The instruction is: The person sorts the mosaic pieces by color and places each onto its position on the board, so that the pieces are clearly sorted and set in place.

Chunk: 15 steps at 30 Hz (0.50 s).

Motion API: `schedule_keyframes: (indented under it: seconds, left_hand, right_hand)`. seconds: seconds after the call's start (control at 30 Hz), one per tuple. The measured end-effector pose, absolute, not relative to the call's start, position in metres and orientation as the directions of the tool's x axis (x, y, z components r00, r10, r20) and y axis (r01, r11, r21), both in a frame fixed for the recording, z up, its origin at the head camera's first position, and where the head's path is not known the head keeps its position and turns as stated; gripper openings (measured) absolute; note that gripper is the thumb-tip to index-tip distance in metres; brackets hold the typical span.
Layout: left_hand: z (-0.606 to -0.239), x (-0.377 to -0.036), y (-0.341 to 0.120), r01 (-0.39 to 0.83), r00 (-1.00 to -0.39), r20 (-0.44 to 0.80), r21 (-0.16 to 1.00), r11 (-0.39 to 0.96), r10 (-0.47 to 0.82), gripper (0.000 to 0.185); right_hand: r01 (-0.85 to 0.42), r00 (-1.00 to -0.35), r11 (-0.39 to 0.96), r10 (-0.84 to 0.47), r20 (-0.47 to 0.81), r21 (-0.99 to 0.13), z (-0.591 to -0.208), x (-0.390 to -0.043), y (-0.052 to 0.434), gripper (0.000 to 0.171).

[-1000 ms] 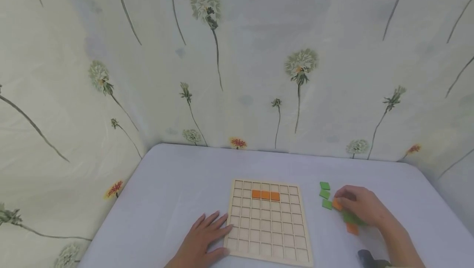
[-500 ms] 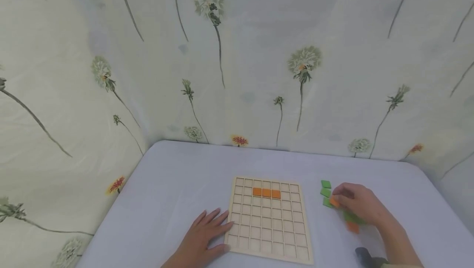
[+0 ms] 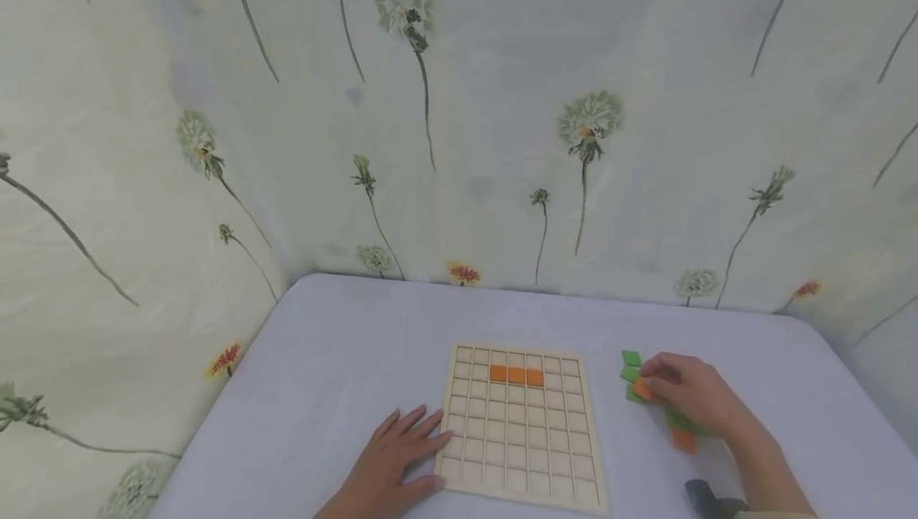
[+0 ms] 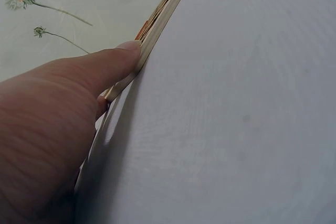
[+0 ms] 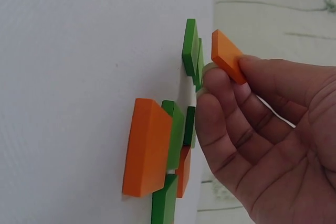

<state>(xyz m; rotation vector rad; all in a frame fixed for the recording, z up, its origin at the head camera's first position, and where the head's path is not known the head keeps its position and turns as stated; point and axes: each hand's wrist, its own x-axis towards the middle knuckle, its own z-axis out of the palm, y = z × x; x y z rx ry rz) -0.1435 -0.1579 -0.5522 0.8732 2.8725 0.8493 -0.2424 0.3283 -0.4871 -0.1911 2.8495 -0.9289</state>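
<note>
My right hand pinches an orange square tile between thumb and fingers, raised over the loose tiles. Green tiles lie just left of its fingertips in the head view. Under and beside the palm are more green tiles and an orange tile, partly hidden by the hand in the head view. The left hand rests with fingers spread at the left edge of a wooden grid board; its thumb touches the board's side in the left wrist view. Three orange tiles sit in a row in the board's second row.
A white-covered table carries everything. Behind and to the left hangs a pale cloth printed with dandelions. Near the front, by the right forearm, a dark strap-like object shows at the wrist.
The right hand has shifted slightly left with the orange tile, which now overlaps the green tiles in the head view. The left hand stays at the board's edge.
</note>
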Motion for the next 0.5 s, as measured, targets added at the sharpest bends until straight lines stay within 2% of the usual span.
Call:
schedule_keyframes:
  seconds: [0.5]
  left_hand:
    - [-0.5508, -0.142, -0.1579, 0.546, -0.826, 0.17, 0.478, 0.688, 0.537, 0.058]
  right_hand:
    - [-0.131, -0.975, 0.794, -0.213, -0.069, -0.593, -0.4824, -0.2416, 0.3215, 0.012]
